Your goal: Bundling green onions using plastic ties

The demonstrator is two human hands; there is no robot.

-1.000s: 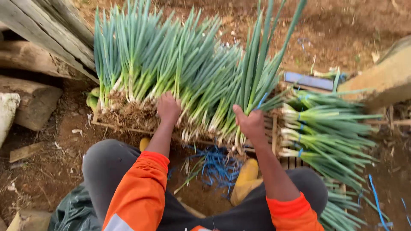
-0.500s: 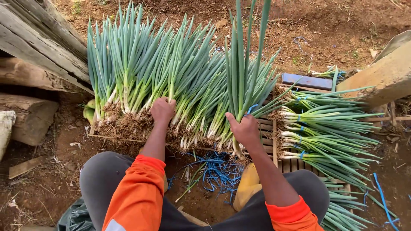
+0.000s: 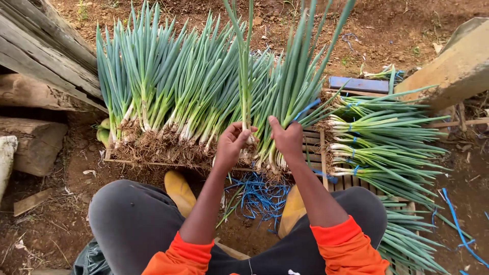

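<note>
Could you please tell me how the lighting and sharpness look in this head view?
Head view: soft, even daylight with no hard shadows or glare; long green spring onions with white rooted bases and both hands, left and right, are sharp; straight weathered wooden planks bow slightly toward the frame edge.

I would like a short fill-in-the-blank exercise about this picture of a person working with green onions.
1. Both hands, the left hand and the right hand, grip the green onions near their ____ ends.
2. The loose strings on the ground between the person's knees are ____ in colour.
3. The tied bundles lie to the person's ____ side.
4. The person's sleeves are ____.

Missing words: root; blue; right; orange
</note>
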